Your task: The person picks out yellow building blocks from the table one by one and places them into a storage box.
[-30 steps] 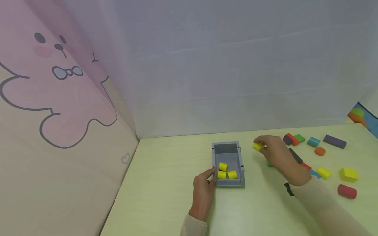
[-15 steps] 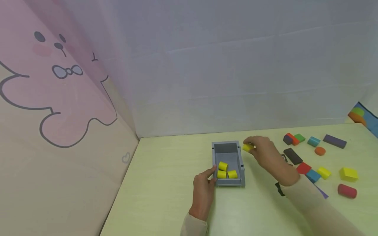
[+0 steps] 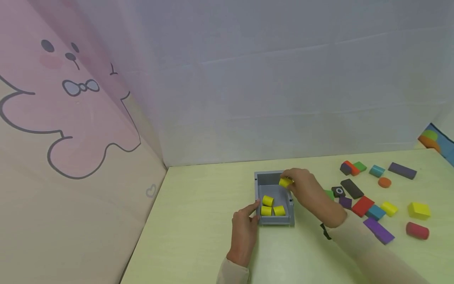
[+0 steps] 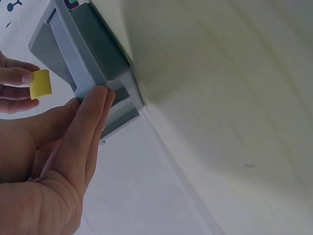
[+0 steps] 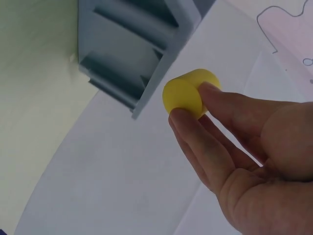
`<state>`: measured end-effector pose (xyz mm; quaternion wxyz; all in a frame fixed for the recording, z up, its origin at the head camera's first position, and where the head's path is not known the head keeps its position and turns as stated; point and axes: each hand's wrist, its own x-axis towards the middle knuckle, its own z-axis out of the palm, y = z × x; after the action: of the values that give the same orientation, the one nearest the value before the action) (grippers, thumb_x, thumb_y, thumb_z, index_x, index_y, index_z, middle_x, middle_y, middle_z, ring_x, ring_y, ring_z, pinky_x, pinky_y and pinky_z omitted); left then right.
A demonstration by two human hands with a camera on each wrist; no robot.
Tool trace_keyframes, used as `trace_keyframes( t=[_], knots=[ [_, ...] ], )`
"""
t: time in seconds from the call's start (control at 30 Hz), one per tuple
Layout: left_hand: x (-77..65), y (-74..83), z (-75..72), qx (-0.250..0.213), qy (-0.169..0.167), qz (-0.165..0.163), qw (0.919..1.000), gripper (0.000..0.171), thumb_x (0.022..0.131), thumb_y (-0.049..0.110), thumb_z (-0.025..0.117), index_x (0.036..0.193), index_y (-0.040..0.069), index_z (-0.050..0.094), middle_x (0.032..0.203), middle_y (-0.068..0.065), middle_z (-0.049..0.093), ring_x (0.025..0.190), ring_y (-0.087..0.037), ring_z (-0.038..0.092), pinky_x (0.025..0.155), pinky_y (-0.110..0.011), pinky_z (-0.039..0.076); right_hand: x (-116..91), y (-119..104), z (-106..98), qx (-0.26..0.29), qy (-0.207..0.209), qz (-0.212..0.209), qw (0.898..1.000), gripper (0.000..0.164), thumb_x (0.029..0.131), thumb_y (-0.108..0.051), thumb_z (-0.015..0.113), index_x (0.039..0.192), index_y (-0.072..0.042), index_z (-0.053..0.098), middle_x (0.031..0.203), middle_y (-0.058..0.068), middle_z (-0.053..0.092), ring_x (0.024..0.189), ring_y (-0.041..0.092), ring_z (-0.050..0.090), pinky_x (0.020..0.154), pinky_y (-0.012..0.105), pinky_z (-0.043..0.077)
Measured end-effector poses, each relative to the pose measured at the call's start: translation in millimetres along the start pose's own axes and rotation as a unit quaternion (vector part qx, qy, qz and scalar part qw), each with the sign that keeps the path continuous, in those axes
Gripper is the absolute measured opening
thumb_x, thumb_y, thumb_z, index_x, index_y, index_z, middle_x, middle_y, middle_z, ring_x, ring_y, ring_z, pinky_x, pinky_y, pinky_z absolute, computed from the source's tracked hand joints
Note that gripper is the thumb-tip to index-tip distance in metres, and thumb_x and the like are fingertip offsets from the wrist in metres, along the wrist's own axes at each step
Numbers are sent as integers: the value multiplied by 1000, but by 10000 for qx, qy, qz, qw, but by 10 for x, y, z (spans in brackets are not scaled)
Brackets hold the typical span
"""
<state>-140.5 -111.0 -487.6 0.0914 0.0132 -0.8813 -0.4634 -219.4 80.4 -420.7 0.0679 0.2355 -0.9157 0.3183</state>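
Observation:
A grey plastic box (image 3: 267,179) lies on the table with its open side up. Several yellow cylinder blocks (image 3: 268,200) rest in its near end. My left hand (image 3: 244,232) holds the box's left side near the front corner, thumb and fingers at the rim. Over the far right part of the box, my right hand (image 3: 307,192) pinches another yellow cylinder block (image 5: 182,97) between thumb and fingertips. That block is in the air, apart from the box wall, in the right wrist view. The right hand covers part of the box's right rim in the head view.
Loose coloured blocks lie to the right, among them a red block (image 3: 363,206), a purple plank (image 3: 378,230), a yellow block (image 3: 419,210) and a crimson cylinder (image 3: 417,230). A white curtain (image 3: 283,98) hangs behind the table (image 3: 198,221).
My right hand has moved left with the yellow cylinder block, from beside the box to over it. The left hand and the box have stayed in place.

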Motion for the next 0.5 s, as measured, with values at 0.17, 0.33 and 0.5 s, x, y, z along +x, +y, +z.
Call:
trace_keyframes(
  t=[0.17,0.33,0.5],
  knots=[
    [-1,0,2,4,-61,-60,10000,48,77,-5,67,117,21,61,117,0,59,45,-2,44,43,-20,38,23,-58,68,82,-113,6,9999,29,74,12,65,100,0,63,99,12,63,92,28,56,79,45,49],
    [1,6,-5,-3,-78,-44,10000,47,77,-5,66,117,20,61,117,0,58,46,-1,45,44,-21,39,46,-81,134,108,-153,-20,9998,29,73,12,66,100,-1,63,99,11,62,93,27,56,80,44,48],
    [7,8,-6,12,-87,-22,10000,47,77,-4,67,117,20,61,116,1,59,46,-1,46,44,-21,40,77,-93,196,175,-214,14,9996,30,73,13,66,99,-1,63,99,10,63,93,26,56,80,43,49]
  ],
)
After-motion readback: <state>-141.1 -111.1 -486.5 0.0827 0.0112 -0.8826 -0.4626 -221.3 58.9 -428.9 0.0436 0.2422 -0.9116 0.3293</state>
